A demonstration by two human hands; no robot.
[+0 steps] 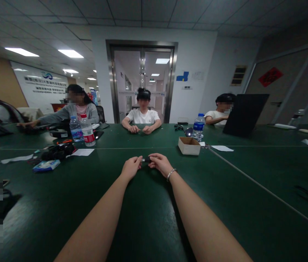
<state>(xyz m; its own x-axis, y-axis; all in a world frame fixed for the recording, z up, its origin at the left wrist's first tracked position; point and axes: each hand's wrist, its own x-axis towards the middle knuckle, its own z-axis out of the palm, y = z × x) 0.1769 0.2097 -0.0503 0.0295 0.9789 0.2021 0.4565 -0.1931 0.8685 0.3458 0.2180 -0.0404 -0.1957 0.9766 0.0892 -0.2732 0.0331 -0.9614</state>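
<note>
My left hand (131, 167) and my right hand (160, 163) meet just above the green table (94, 203), both arms stretched forward. Between their fingertips sits a small dark object with a pale metal end (146, 159). Each hand pinches one end of it. A thin bracelet circles my right wrist (171, 174). The object is too small to name.
A small open cardboard box (189, 145) stands beyond my right hand. Two water bottles (83, 130) and dark clutter lie at the left, another bottle (198, 127) at the right. Three other people sit at the far side. A dark laptop lid (245, 114) rises at the right.
</note>
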